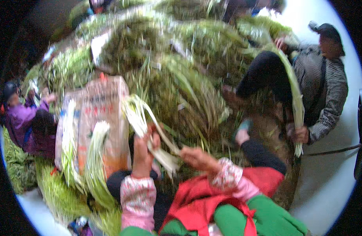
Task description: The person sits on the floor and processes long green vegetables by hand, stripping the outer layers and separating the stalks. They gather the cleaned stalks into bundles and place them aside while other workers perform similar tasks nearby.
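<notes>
My left hand grips the middle of a bundle of pale, long-stalked vegetables, whose whitish ends fan out at lower right. Pinched in my right hand is the end of a single stalk, which bends back towards the bundle's top. Both hands are raised over my lap, where a red apron spreads. Just left of my left hand, a trimmed bunch and a thinner bunch lie apart on a printed sack-covered surface. Motion blur hides the fine detail of my fingers.
A large heap of loose green stalks fills the area ahead. On the right, a seated co-worker holds a long bunch. Another person in purple sits at far left. More greens lie at lower left.
</notes>
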Tool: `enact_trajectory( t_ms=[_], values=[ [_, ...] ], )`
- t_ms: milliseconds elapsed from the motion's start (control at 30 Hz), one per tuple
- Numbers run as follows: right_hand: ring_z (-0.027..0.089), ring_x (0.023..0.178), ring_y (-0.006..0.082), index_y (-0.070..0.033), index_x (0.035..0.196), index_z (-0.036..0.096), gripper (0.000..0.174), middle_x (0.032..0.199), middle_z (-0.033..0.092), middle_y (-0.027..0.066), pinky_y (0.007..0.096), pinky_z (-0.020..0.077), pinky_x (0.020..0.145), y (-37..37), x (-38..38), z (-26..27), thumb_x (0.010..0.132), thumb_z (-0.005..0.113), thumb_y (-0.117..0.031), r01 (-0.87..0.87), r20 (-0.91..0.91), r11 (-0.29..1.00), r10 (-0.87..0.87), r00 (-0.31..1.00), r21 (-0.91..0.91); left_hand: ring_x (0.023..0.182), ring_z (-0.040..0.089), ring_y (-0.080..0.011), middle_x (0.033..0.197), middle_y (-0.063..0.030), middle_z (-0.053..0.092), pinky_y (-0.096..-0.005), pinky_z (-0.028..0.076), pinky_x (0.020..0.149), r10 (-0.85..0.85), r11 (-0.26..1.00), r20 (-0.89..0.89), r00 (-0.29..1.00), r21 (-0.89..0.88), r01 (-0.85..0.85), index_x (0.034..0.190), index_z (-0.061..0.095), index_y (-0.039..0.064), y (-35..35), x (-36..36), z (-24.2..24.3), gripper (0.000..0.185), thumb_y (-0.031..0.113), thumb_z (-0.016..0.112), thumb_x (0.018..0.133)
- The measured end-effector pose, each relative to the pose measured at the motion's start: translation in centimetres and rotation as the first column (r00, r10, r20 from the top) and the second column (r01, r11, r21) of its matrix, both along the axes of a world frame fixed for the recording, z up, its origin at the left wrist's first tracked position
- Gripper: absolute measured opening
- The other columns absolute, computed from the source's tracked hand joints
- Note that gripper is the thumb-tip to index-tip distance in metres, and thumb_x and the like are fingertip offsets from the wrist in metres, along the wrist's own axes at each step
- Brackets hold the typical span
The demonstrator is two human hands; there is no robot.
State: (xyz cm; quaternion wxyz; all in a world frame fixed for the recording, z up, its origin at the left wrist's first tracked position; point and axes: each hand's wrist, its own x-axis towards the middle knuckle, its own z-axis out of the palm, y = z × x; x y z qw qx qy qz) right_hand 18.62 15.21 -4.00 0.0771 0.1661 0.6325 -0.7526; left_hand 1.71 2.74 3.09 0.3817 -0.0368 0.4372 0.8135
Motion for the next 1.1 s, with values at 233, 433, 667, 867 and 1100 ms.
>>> enact_trajectory(
  t_ms=[233, 433, 667, 867, 1100],
  values=[
    [0.044, 0.06, 0.0155, -0.004, 0.1, 0.049, 0.022, 0.066, 0.046, 0.0101, 0.0322, 0.0396, 0.057, -0.3, -1.6, 6.0, 0.093, 0.045, -0.025, -0.149, -0.181, 0.904, 0.238, 0.954, 0.4, 0.048, 0.045, -0.0078, 0.084, -0.0127, 0.06, -0.0207, 0.036, 0.042, -0.114, 0.983, 0.027, 0.993, 0.145, 0.109, 0.101, 0.054, 0.0, -1.3, -0.5, 0.0, 0.021, 0.013, 0.057, 0.085],
    [0.053, 0.072, 0.0209, -0.006, 0.118, 0.043, 0.033, 0.082, 0.055, 0.0141, 0.0334, 0.0427, 0.067, -0.1, 1.4, 6.1, 0.093, 0.044, -0.027, -0.137, -0.25, 0.904, 0.254, 0.934, 0.405, 0.046, 0.041, -0.0063, 0.077, -0.0086, 0.058, -0.0204, 0.036, 0.041, -0.021, 0.97, 0.093, 0.995, 0.242, -0.002, 0.092, 0.054, 0.004, -1.9, -1.9, -2.3, 0.012, 0.012, 0.059, 0.084],
    [0.04, 0.061, 0.0016, -0.007, 0.107, 0.057, 0.027, 0.068, 0.046, -0.0073, 0.019, 0.0321, 0.05, 4.8, 11.7, 3.7, 0.092, 0.05, -0.029, 0.017, 0.051, 0.995, -0.012, 0.999, -0.101, 0.042, 0.037, -0.003, 0.071, -0.0014, 0.058, -0.0184, 0.035, 0.038, 0.172, 0.956, 0.166, 0.971, 0.21, -0.205, 0.088, 0.054, 0.011, -3.3, -4.4, -3.6, 0.009, 0.018, 0.059, 0.085],
    [0.042, 0.058, 0.0083, -0.005, 0.069, 0.055, 0.021, 0.06, 0.044, -0.0031, 0.0296, 0.0366, 0.049, 13.5, 15.7, -6.1, 0.084, 0.055, -0.019, 0.256, -0.029, 0.83, -0.279, 0.96, 0.496, 0.043, 0.034, -0.0025, 0.07, 0.0, 0.056, -0.0186, 0.03, 0.039, 0.25, 0.957, -0.003, 0.968, 0.15, -0.247, 0.093, 0.055, 0.005, -1.5, -4.0, -1.7, 0.012, 0.016, 0.054, 0.088],
    [0.053, 0.088, 0.0351, -0.003, 0.099, 0.057, 0.031, 0.102, 0.048, 0.0179, 0.0427, 0.0429, 0.078, 9.9, 15.8, -10.2, 0.075, 0.064, -0.02, -0.084, 0.179, 0.314, -0.288, 0.941, 0.946, 0.046, 0.038, -0.004, 0.08, -0.0089, 0.058, -0.0185, 0.033, 0.039, 0.103, 0.914, 0.156, 0.982, 0.375, -0.155, 0.094, 0.054, 0.003, -4.0, -4.8, -2.6, 0.013, 0.014, 0.055, 0.087]
  ],
)
